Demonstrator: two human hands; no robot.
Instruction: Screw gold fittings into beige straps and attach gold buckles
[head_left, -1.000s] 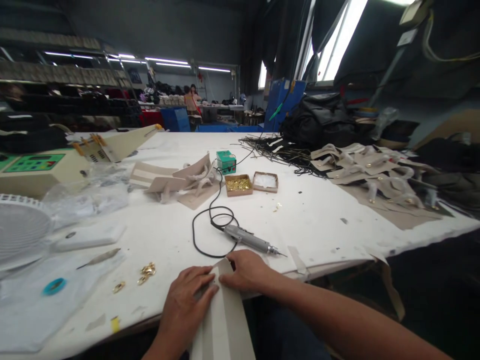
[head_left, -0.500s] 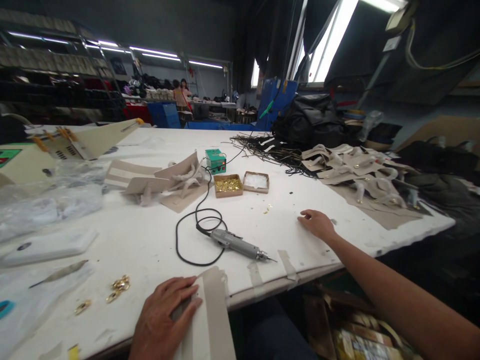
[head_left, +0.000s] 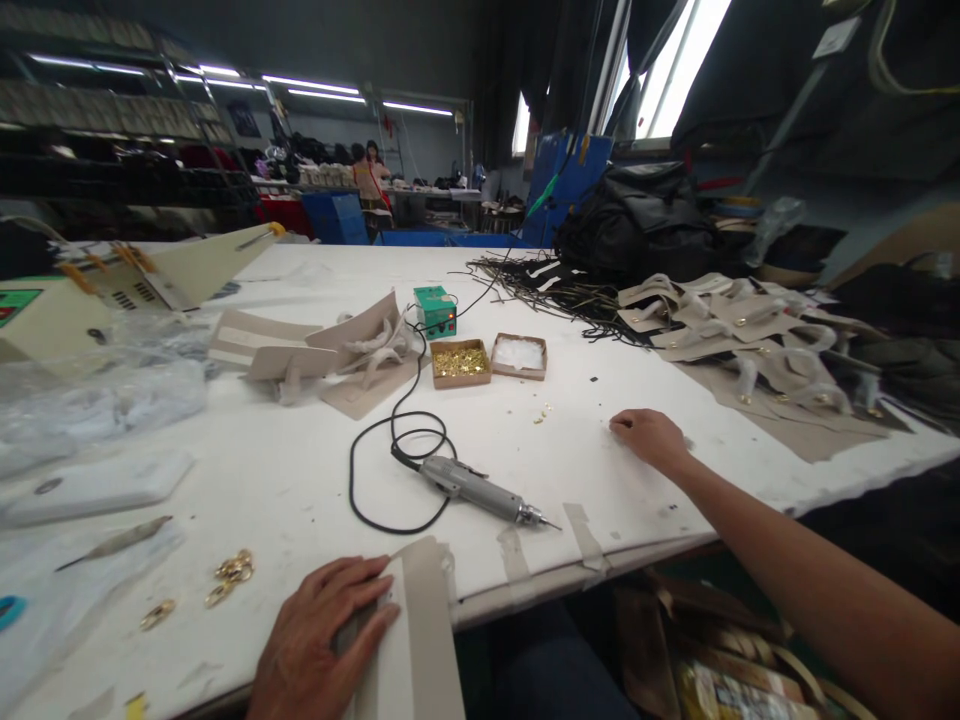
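Note:
Over a beige panel [head_left: 431,620] at the front table edge lies my left hand [head_left: 326,635], holding it with fingers and thumb across its top. The panel carries a paler strip lengthwise. My right hand [head_left: 649,437] is at the tabletop on the right, its fingers curled together; what they hold, if anything, is hidden. Several small gold pieces [head_left: 541,413] are scattered to its left. A grey electric screwdriver [head_left: 480,490] lies between my hands, its bit pointing right and its black cord looped behind. Left of my left hand sit several gold metal fittings [head_left: 235,567].
Behind the screwdriver stand a box of gold pieces [head_left: 460,363], a box of white material [head_left: 519,356] and a green power unit [head_left: 435,312]. Beige pieces with handles [head_left: 750,330] are piled right. A pointed tool [head_left: 116,543] lies left. A person [head_left: 371,180] stands far back.
My right hand's fingers have curled in more, and the hand remains low over the table. The view has shifted slightly. My left hand stays on the beige panel.

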